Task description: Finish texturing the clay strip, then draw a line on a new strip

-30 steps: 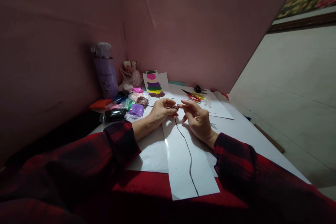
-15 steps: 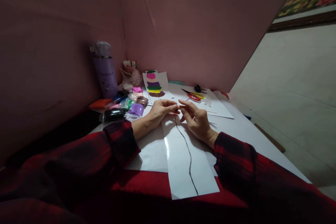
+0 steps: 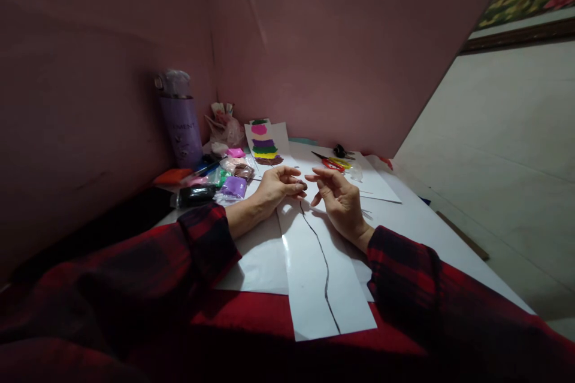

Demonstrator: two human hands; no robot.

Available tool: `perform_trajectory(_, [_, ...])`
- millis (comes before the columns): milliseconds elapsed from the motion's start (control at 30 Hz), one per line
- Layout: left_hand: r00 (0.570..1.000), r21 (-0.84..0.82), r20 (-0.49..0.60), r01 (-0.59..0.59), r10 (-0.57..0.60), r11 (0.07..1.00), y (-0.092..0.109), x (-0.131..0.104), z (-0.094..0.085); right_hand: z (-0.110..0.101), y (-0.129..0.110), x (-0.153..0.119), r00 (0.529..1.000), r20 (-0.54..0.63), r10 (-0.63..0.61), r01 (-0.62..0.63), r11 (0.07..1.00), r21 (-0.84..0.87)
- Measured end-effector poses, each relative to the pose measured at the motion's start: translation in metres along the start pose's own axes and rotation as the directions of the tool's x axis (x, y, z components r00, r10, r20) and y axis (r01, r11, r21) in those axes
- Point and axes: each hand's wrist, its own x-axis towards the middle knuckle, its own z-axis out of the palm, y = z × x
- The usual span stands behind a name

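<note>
A small dark brown lump of modelling clay is pinched between the thumb and fingers of my left hand. My right hand hovers just to the right of it, fingers apart and holding nothing visible. Below both hands lies a white paper strip with a wavy dark line running down it; its lower end hangs past the table's front edge. Opened packets of clay lie left of my left hand, among them a purple packet and a brown packet.
Red-handled scissors lie at the back right on white paper. A purple bottle stands at the back left, near a black packet. A sheet with coloured bands leans at the back, beside a crumpled plastic bag.
My right hand has drawn slightly right, away from my left, and its fingers have come apart. The brown lump in my left fingers is now visible.
</note>
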Motion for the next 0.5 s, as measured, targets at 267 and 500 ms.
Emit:
perform_trajectory(267, [0.999,0.057,0.036,-0.015,0.013,0.998,-0.003,-0.001,0.001,0.001,-0.002,0.002,0.996,0.086,-0.01,0.015,0.998,-0.062])
perform_trajectory(500, [0.999,0.112,0.043,-0.027,0.023,0.993,0.001,-0.006,0.001,-0.001,-0.012,0.001,0.996,0.093,0.0,0.006,0.998,-0.064])
